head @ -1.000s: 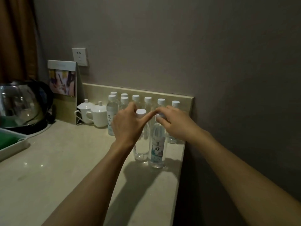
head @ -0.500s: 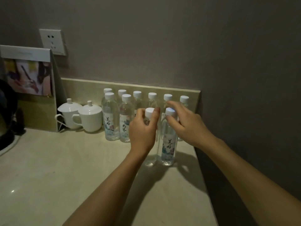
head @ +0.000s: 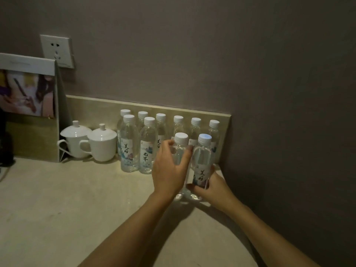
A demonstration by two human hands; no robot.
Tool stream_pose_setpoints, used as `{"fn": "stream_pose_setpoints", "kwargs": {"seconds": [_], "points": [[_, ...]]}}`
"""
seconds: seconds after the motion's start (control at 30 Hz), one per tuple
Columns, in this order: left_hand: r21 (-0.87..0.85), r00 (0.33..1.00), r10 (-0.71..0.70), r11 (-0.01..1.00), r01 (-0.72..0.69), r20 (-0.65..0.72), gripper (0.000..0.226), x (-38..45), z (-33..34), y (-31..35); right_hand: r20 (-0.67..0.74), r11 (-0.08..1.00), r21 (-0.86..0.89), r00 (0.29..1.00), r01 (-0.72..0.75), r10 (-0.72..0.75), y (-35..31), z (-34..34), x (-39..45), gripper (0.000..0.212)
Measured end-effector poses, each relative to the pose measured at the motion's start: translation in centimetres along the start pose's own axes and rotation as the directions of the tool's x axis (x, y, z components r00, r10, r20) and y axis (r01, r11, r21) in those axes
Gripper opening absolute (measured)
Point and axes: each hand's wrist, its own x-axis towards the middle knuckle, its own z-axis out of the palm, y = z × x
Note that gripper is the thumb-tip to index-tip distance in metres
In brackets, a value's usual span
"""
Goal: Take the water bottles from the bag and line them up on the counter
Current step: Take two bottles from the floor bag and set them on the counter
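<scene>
Several clear water bottles with white caps stand on the beige counter by the back ledge. A back row runs along the ledge, and two more bottles stand in front at the left. My left hand grips a front bottle around its body. My right hand holds the lower part of the labelled bottle beside it, near the counter's right edge. Both bottles are upright and side by side. No bag is in view.
Two white lidded cups stand left of the bottles. A standing photo card leans at the far left under a wall socket. The dark wall closes off the counter's right side.
My right hand slid from the top of the right bottle down to its lower body. My left hand wrapped further around the left bottle. The view shifted slightly closer.
</scene>
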Motion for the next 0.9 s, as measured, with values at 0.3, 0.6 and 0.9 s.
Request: {"fn": "stream_pose_setpoints", "kwargs": {"seconds": [0.3, 0.6, 0.9], "points": [[0.042, 0.769, -0.107, 0.994, 0.105, 0.63, 0.043, -0.7, -5.2, -4.1, 0.043, 0.992, 0.124, 0.999, -0.008, 0.003, 1.3, 0.6, 1.2, 0.058], [0.184, 0.898, -0.138, 0.981, 0.065, 0.417, 0.059, -0.4, -3.8, -5.9, -0.022, 0.998, 0.045, 0.999, -0.032, 0.033, 0.1, 2.0, 2.9, 0.081], [0.422, 0.981, -0.132, 0.905, 0.061, 0.14, 0.043, -0.7, -3.0, -6.2, -0.131, 0.995, -0.089, 0.991, -0.051, 0.039, -0.3, 3.8, 3.3, 0.039]]}}
